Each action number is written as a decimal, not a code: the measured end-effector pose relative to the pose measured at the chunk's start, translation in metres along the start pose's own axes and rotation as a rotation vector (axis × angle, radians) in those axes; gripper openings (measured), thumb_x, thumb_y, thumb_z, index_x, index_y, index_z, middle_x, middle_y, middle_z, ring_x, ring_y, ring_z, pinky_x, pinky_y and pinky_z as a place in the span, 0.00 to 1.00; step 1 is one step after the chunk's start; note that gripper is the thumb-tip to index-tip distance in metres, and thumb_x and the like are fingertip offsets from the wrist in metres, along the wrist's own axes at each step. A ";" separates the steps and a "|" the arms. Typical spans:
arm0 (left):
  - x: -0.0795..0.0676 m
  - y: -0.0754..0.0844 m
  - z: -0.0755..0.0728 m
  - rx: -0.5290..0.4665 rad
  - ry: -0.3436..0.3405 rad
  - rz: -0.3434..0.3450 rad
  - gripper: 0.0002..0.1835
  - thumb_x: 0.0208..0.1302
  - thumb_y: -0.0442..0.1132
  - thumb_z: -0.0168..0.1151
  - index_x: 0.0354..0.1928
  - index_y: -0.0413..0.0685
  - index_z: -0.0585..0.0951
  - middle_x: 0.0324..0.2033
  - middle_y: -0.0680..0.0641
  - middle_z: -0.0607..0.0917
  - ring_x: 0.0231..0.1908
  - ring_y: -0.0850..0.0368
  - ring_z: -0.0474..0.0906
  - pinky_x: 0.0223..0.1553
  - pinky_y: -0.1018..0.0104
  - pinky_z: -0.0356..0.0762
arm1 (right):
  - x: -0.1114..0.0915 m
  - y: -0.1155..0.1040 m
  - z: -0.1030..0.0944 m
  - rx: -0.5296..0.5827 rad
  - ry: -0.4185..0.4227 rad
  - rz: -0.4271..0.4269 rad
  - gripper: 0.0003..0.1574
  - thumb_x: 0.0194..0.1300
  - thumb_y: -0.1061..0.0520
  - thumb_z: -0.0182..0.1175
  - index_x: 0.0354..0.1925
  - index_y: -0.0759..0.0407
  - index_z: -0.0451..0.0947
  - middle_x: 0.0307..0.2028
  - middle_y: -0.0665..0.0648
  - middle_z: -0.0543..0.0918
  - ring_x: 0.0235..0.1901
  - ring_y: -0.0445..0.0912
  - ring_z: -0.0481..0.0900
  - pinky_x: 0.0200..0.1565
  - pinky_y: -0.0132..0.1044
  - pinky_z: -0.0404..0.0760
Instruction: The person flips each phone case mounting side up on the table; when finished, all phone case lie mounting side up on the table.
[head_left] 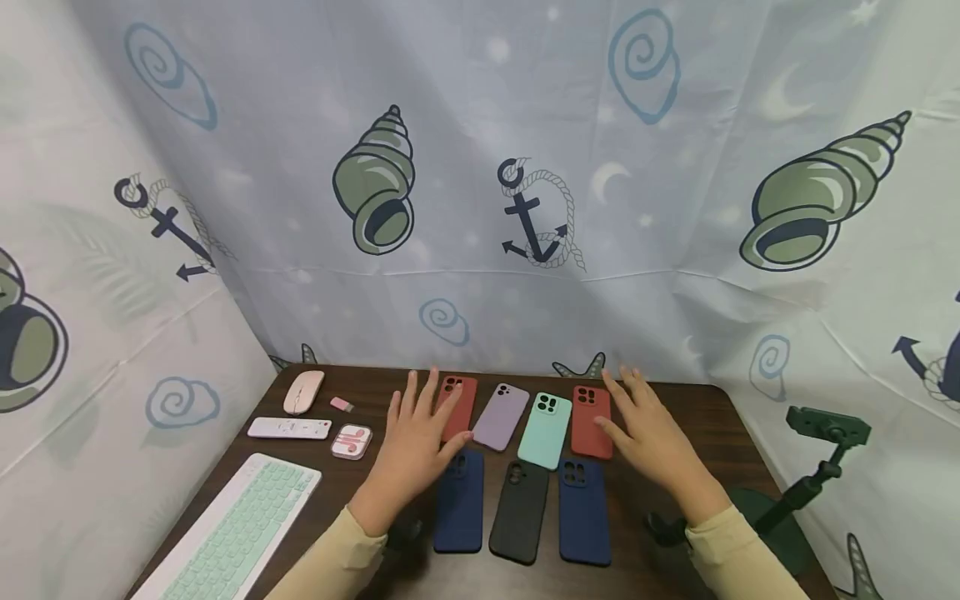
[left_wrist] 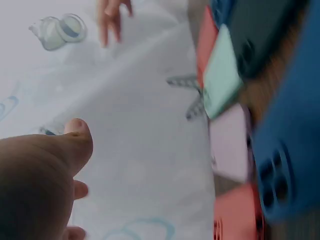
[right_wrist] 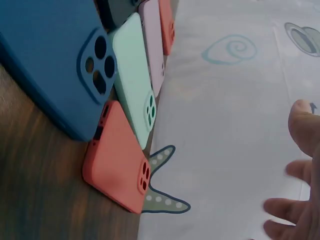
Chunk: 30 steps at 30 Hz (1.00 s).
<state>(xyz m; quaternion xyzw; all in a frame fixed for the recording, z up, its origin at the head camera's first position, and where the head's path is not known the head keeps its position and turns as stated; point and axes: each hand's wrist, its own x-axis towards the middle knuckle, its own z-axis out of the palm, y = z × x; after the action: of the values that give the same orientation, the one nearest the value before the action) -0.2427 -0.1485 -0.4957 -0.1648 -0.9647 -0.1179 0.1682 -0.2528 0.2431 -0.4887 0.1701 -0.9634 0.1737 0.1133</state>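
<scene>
Several phone cases lie face down in two rows on a dark wooden table. Along the back row are a left red case (head_left: 459,400), a lavender case (head_left: 501,417), a mint case (head_left: 546,432) and a right red case (right_wrist: 117,160). Nearer sit a left navy case (head_left: 459,508), a black case (head_left: 519,512) and a right navy case (head_left: 585,512). My left hand (head_left: 412,437) hovers with spread fingers at the left red case, overlapping it in the head view. Fingers also extended, my right hand (head_left: 648,429) is beside the right red case. Neither hand holds anything.
Left of the cases are a pink mouse (head_left: 303,392), a small pink USB stick (head_left: 341,404), a white remote (head_left: 289,428), an earphone box (head_left: 351,442) and a mint-keyed keyboard (head_left: 243,533). A dark stand (head_left: 806,492) rises at right. Printed cloth (head_left: 465,208) hangs behind the table.
</scene>
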 end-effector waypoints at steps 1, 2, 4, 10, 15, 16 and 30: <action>0.000 0.004 -0.001 -0.032 -0.015 0.008 0.41 0.67 0.68 0.58 0.78 0.66 0.60 0.80 0.42 0.52 0.80 0.35 0.42 0.72 0.29 0.49 | -0.002 0.001 0.000 0.028 -0.008 0.010 0.51 0.73 0.33 0.55 0.82 0.44 0.44 0.80 0.64 0.51 0.79 0.63 0.47 0.70 0.68 0.59; 0.000 0.009 -0.003 -0.073 -0.030 0.017 0.41 0.68 0.67 0.58 0.78 0.65 0.61 0.80 0.41 0.54 0.79 0.35 0.46 0.72 0.30 0.52 | -0.003 0.002 0.001 0.050 -0.013 0.020 0.51 0.73 0.33 0.54 0.82 0.47 0.46 0.78 0.65 0.54 0.78 0.63 0.50 0.70 0.68 0.60; -0.001 0.020 -0.005 -0.164 -0.058 0.039 0.39 0.69 0.66 0.57 0.78 0.63 0.62 0.77 0.40 0.60 0.77 0.37 0.54 0.70 0.33 0.58 | -0.007 0.004 0.002 0.087 -0.012 0.035 0.49 0.74 0.33 0.54 0.80 0.51 0.50 0.74 0.65 0.61 0.74 0.63 0.58 0.67 0.66 0.65; -0.002 0.050 -0.004 -0.397 -0.188 0.118 0.33 0.71 0.67 0.53 0.73 0.67 0.67 0.65 0.52 0.72 0.65 0.54 0.71 0.61 0.50 0.75 | -0.021 0.012 0.013 0.174 -0.046 0.076 0.43 0.73 0.30 0.51 0.75 0.51 0.62 0.61 0.58 0.74 0.59 0.54 0.76 0.55 0.57 0.78; -0.007 0.075 0.005 -0.834 -0.446 0.096 0.23 0.74 0.61 0.54 0.66 0.69 0.71 0.63 0.54 0.74 0.61 0.53 0.76 0.56 0.57 0.78 | -0.028 0.018 0.022 0.264 -0.131 0.132 0.32 0.73 0.30 0.51 0.66 0.44 0.72 0.52 0.49 0.81 0.49 0.45 0.81 0.46 0.46 0.80; -0.009 0.080 0.007 -0.906 -0.492 0.077 0.21 0.74 0.60 0.55 0.65 0.69 0.72 0.63 0.53 0.74 0.61 0.52 0.77 0.56 0.57 0.78 | -0.030 0.019 0.024 0.292 -0.150 0.149 0.30 0.74 0.32 0.52 0.64 0.44 0.73 0.50 0.49 0.83 0.47 0.44 0.81 0.44 0.45 0.81; -0.024 0.128 0.058 -1.132 -0.621 -0.123 0.29 0.72 0.51 0.62 0.70 0.58 0.65 0.69 0.40 0.70 0.62 0.50 0.77 0.53 0.57 0.80 | -0.058 0.010 0.059 0.656 -0.253 0.544 0.19 0.76 0.44 0.56 0.57 0.53 0.77 0.34 0.56 0.84 0.24 0.50 0.82 0.22 0.44 0.80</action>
<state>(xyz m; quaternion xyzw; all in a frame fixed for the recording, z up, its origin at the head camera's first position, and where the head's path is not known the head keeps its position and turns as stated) -0.1920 -0.0213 -0.5359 -0.1990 -0.7648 -0.5645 -0.2383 -0.2123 0.2462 -0.5619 -0.0429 -0.8734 0.4712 -0.1155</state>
